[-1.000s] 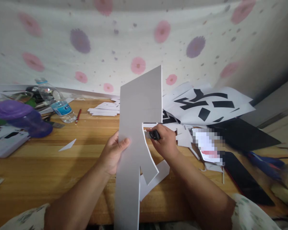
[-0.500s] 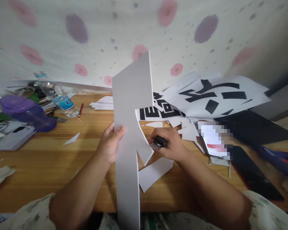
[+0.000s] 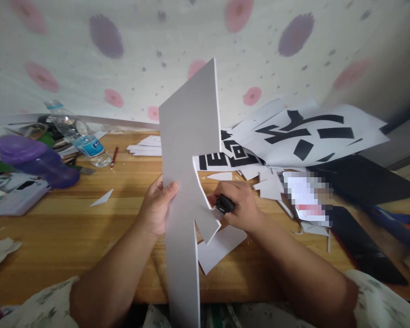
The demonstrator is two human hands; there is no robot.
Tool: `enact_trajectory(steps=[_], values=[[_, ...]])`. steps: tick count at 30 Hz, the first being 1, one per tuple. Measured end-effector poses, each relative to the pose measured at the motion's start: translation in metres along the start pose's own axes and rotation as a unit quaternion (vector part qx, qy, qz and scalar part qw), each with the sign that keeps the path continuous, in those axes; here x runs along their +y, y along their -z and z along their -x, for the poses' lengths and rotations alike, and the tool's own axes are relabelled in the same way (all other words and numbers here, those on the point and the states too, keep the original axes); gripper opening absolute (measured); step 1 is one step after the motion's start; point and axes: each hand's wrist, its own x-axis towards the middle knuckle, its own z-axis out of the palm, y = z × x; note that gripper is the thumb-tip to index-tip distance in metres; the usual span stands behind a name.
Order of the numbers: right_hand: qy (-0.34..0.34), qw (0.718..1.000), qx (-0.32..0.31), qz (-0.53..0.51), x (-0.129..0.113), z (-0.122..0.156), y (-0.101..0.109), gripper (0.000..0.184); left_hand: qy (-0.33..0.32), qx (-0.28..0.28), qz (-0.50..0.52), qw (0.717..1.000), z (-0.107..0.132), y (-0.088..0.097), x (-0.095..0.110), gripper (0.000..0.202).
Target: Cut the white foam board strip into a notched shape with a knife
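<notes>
A white foam board piece [image 3: 181,182], cut with a curved notch and a pointed tab, stands upright in front of me. My left hand [image 3: 160,205] grips its left edge, thumb on the near face and fingers behind. Closed around a black utility knife [image 3: 224,204], my right hand [image 3: 242,205] is at the curved edge, just above the tab. The knife's tip is hard to make out against the board's edge. Behind the tab, a flat white offcut [image 3: 220,250] lies on the wooden table [image 3: 123,255].
Paper sheets with black shapes [image 3: 304,132] lie at the back right, near white scraps [image 3: 269,184]. A phone [image 3: 307,200] and a dark slab [image 3: 369,250] are on the right. At left are a water bottle [image 3: 92,146], a purple bottle [image 3: 51,164] and a red pen [image 3: 114,157].
The board's top has tilted a little toward me and its tab sits slightly lower. My right hand has turned slightly, with the knife still at the curved edge. My left hand keeps its grip.
</notes>
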Motion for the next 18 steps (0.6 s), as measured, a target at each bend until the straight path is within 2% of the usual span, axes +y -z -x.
enact_trajectory(steps=[8,14,18], values=[[0.023,1.0,0.004,0.021,-0.0024,-0.002,0.0015,0.02,0.008,-0.013,0.0,1.0,0.0021,-0.0034,-0.0007,0.045],[0.0,0.999,0.0,0.036,0.0002,-0.0016,-0.0001,0.023,0.012,-0.029,0.022,0.999,0.0036,-0.0048,0.0012,0.043],[0.015,0.999,0.016,0.026,-0.0007,-0.0011,-0.0001,0.021,0.025,-0.036,0.009,0.999,0.0043,-0.0038,0.0014,0.044]])
